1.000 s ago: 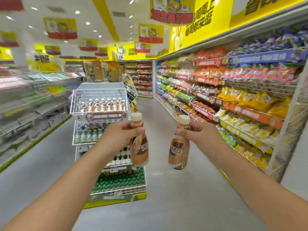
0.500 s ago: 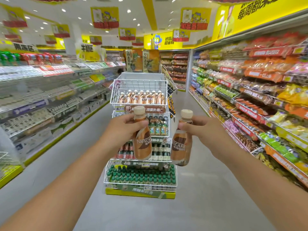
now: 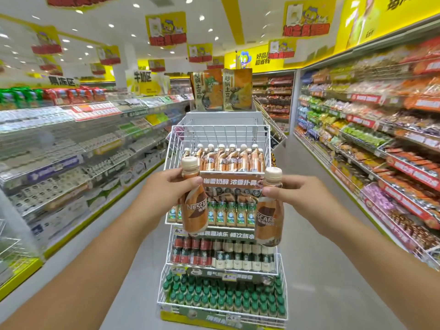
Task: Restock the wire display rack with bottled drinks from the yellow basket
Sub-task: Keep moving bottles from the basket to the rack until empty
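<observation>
The white wire display rack (image 3: 173, 139) stands straight ahead in the aisle, with several tiers of bottled drinks. Its top basket holds a row of brown coffee bottles (image 3: 228, 158) at the back. My left hand (image 3: 166, 189) grips a brown Nescafe bottle (image 3: 194, 208) by the neck, just in front of the top tier's left side. My right hand (image 3: 300, 194) holds a second Nescafe bottle (image 3: 269, 217) by the neck at the rack's right side. Both bottles hang upright with beige caps. The yellow basket is out of view.
Refrigerated shelves (image 3: 71, 151) line the left side of the aisle. Snack shelves (image 3: 381, 144) run along the right. Grey floor (image 3: 321, 270) lies open on both sides of the rack. Lower tiers hold green-capped bottles (image 3: 223, 296) and small dark bottles (image 3: 221, 253).
The rack has come closer and shifted to the centre of view. Both hands with their bottles have risen to the level of the top tier.
</observation>
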A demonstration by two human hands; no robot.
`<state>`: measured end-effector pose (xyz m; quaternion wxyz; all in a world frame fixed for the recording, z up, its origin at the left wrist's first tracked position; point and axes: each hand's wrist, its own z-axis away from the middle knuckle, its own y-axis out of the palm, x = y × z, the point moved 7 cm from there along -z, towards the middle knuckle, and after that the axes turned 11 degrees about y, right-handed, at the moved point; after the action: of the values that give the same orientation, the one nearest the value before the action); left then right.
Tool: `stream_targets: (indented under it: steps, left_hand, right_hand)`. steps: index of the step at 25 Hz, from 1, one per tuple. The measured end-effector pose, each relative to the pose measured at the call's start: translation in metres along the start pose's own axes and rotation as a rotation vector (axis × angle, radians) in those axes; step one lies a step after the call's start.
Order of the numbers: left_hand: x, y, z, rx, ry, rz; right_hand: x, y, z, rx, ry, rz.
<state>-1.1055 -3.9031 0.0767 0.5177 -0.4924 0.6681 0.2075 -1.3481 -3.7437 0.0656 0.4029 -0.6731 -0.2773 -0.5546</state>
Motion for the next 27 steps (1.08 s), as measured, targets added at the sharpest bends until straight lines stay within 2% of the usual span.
stream_targets:
  steps: [9, 17, 21, 27]
  left_hand:
    - [0.079, -0.034, -0.182, -0.023, -0.010, 0.001]
    - [0.148, -0.078, -0.353, 0.059, 0.062, -0.023]
    - [0.182, -0.078, -0.418, 0.131, 0.063, 0.003]
    - [0.246, -0.056, -0.473, 0.183, -0.041, 0.006]
  right_hand:
    - [0.003, 0.026, -0.175, -0.048, -0.014, 0.059]
    - [0.003, 0.084, -0.317, -0.129, 0.016, 0.077]
    - [0.005, 0.100, -0.367, -0.194, 0.051, 0.060]
    - [-0.008, 0.100, -0.410, -0.204, 0.094, 0.046]
